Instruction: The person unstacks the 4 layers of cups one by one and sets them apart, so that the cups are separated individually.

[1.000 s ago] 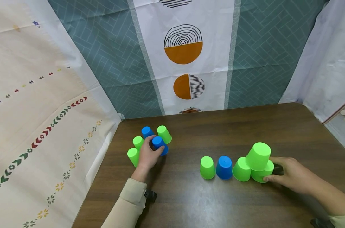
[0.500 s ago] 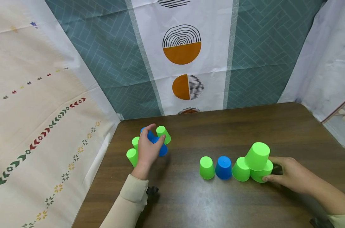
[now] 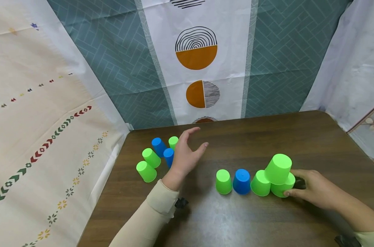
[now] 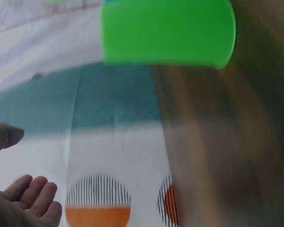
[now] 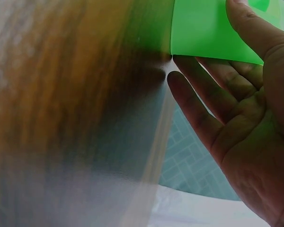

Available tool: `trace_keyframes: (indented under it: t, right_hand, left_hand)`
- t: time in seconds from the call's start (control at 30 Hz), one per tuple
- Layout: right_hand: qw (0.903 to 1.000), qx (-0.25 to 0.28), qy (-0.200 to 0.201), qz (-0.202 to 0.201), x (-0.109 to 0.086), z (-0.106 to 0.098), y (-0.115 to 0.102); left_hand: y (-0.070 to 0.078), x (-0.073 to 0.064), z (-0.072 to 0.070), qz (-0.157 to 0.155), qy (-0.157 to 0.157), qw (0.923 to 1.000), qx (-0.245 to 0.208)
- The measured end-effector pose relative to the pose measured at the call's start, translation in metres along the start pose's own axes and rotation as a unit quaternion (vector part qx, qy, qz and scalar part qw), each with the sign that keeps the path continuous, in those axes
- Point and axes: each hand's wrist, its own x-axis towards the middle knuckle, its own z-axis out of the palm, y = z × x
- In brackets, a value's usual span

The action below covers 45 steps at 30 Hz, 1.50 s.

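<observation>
My left hand (image 3: 187,154), fingers and thumb spread, holds nothing; it is just right of a blue cup (image 3: 168,156) and partly covers it in the head view. In the left wrist view a green cup (image 4: 168,33) fills the top, apart from the fingers. At the right my right hand (image 3: 313,188) grips an upside-down green cup (image 3: 281,190), thumb in front and fingers behind. Another green cup (image 3: 278,168) sits on top of it and of the green cup (image 3: 260,184) beside it. Left of these, a blue cup (image 3: 241,181) and a green cup (image 3: 223,181) continue the row.
At the table's left stand another blue cup (image 3: 158,146) and green cups (image 3: 146,171), all upside down. The brown wooden table (image 3: 236,144) reaches back to a hanging teal and white cloth (image 3: 273,75). Pale patterned cloth (image 3: 81,164) borders the left edge.
My left hand has let go of the blue cup in the left group, lifted off and moved right, with its fingers spreading. The right hand and its cups stay put.
</observation>
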Motion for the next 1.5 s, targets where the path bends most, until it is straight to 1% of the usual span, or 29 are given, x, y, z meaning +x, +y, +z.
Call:
trace_keyframes:
  t: [0.13, 0.23, 0.37, 0.43, 0.53, 0.63, 0.77, 0.9, 1.07, 1.2, 1.33, 1.5]
  right_hand:
    - [1.0, 0.0, 0.0, -0.002, 0.0, 0.0, -0.001]
    - [1.0, 0.001, -0.001, -0.002, 0.0, 0.0, -0.001]
    - [1.0, 0.002, -0.002, 0.0, 0.0, -0.001, -0.001]
    - [1.0, 0.002, -0.002, 0.0, 0.0, -0.001, -0.001]
    - [1.0, 0.005, -0.003, 0.002, 0.0, -0.002, -0.002]
    - [1.0, 0.004, -0.005, 0.005, 0.0, -0.002, -0.002]
    - [0.9999, 0.01, -0.01, 0.009, 0.001, -0.002, -0.002]
    - [0.9999, 0.01, -0.011, 0.009, 0.001, -0.002, -0.002]
    - [1.0, -0.001, 0.001, 0.003, 0.002, -0.002, -0.002]
    - [1.0, 0.001, 0.004, -0.002, 0.002, -0.001, -0.002]
    - [1.0, 0.007, -0.001, -0.003, 0.002, -0.001, -0.002]
    - [0.9999, 0.012, -0.005, -0.001, 0.001, -0.001, -0.001]
  left_hand:
    - [0.014, 0.0, 0.024, 0.024, -0.051, 0.9983, -0.015]
    - [0.029, 0.0, 0.036, 0.029, -0.081, 0.9954, -0.043]
    - [0.047, 0.002, 0.052, 0.035, -0.116, 0.9895, -0.079]
    - [0.054, 0.003, 0.061, 0.043, -0.136, 0.9856, -0.092]
    - [0.064, 0.003, 0.073, 0.055, -0.167, 0.9796, -0.097]
    - [0.074, 0.003, 0.085, 0.064, -0.2, 0.9738, -0.088]
    - [0.084, 0.001, 0.101, 0.059, -0.238, 0.9659, -0.085]
    - [0.091, -0.001, 0.114, 0.051, -0.266, 0.9598, -0.072]
    - [0.096, -0.005, 0.125, 0.058, -0.283, 0.9569, -0.034]
    - [0.097, -0.007, 0.13, 0.065, -0.285, 0.9562, -0.008]
    - [0.096, -0.009, 0.133, 0.066, -0.28, 0.9577, -0.002]
    - [0.094, -0.009, 0.134, 0.07, -0.265, 0.9616, -0.011]
